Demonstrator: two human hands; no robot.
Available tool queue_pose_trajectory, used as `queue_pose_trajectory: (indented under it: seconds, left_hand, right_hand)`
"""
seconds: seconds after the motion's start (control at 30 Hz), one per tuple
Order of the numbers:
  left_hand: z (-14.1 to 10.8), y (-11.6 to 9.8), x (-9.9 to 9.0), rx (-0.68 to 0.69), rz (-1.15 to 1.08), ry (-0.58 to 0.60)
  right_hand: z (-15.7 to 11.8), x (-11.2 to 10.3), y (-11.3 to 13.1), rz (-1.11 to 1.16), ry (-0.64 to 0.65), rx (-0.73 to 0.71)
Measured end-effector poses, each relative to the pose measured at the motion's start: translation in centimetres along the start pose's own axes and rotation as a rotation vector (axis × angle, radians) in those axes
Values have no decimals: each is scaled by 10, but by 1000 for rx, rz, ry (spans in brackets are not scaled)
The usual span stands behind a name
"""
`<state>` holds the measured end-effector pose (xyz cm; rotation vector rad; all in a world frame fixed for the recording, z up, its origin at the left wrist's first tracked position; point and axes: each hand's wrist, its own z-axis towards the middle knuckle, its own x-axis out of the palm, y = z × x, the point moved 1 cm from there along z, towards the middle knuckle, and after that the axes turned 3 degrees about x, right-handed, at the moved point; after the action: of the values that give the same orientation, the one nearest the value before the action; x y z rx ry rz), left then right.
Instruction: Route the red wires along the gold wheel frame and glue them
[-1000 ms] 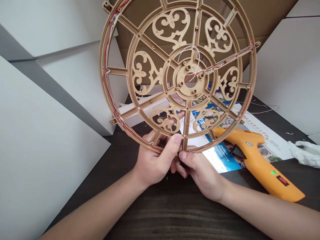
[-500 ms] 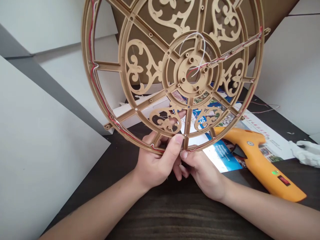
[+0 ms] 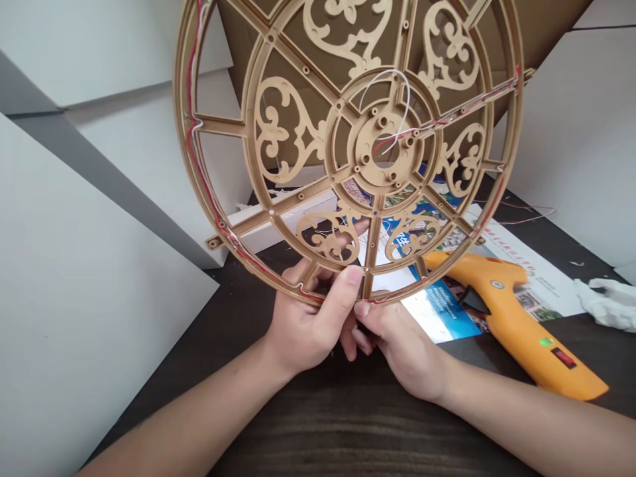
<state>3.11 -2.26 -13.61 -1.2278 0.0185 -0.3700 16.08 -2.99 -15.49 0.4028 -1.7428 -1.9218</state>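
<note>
Nearest, below the tan round frame, runs a dark table. The frame is held raised and tilted, broad side toward the viewer, its top cut off by the view. At its lower edge, the left hand is closed on the rim, thumb in front and fingers behind, partly visible through the openwork. Just right of that, the right hand has its thumb tip at the rim's bottom and fingers curled beneath; how firmly it pinches, I cannot tell. Red and white wires follow the frame's outer channel and one spoke to its hub, where a white loop stands out. Right of the frame's lower part lies an orange glue gun, its small light green, partly over a printed brochure; further right sits crumpled white tissue. Behind the frame are a long white box and brown cardboard.
</note>
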Motion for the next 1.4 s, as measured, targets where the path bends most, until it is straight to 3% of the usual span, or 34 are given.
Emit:
queue_pose_trajectory:
  seconds: [0.23, 0.47, 0.7, 1.2, 1.4]
  left_hand:
    - [3, -3, 1, 103, 95, -70]
    - [2, -2, 0, 3, 98, -15]
    - [2, -2, -1, -12, 96, -23]
    - [3, 1, -7, 190, 281, -145]
    - [6, -2, -4, 114, 209, -124]
  right_hand:
    - [1, -1, 2, -54, 14, 46]
    - [1, -1, -2, 32, 38, -10]
    - [2, -3, -2, 7, 46, -3]
    - [4, -2, 8, -99, 42, 88]
    - [2, -2, 3, -58, 51, 68]
